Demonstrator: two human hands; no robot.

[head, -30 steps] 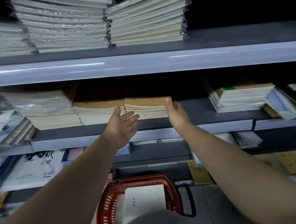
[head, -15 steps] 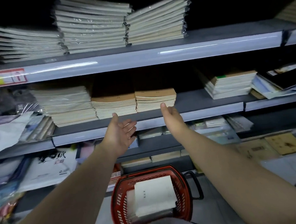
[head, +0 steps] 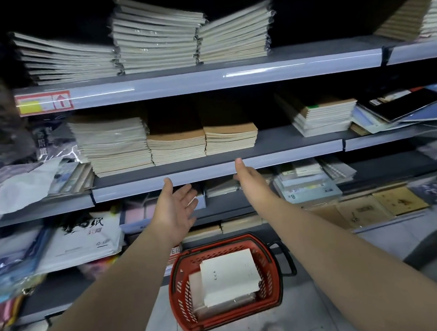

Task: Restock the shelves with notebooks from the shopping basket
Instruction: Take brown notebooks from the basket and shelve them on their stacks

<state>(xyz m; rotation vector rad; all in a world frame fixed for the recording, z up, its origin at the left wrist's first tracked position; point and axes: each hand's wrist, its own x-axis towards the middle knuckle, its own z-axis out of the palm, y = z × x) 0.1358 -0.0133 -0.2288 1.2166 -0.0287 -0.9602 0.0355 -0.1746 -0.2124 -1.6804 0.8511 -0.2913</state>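
Observation:
A red shopping basket (head: 271, 272) stands on the floor below my arms, with white notebooks (head: 230, 275) lying in it. On the middle shelf (head: 283, 140) sit two brown-covered notebook stacks (head: 229, 138) side by side. My left hand (head: 175, 209) is held out with straight fingers, palm facing right, below the shelf's front edge. My right hand (head: 250, 177) is also open and empty, its fingertips just under the shelf lip. Neither hand touches a notebook.
The top shelf (head: 206, 81) carries wrapped notebook piles (head: 156, 37). More notebooks (head: 322, 116) and dark books (head: 399, 106) lie on the middle shelf at right. Paper packs (head: 83, 239) and flat brown books (head: 385, 205) fill the lower shelves. Grey floor lies right of the basket.
Both hands have drawn back and down from the brown notebook stack to below the shelf edge. The view has pulled away, showing more of the shelves and basket.

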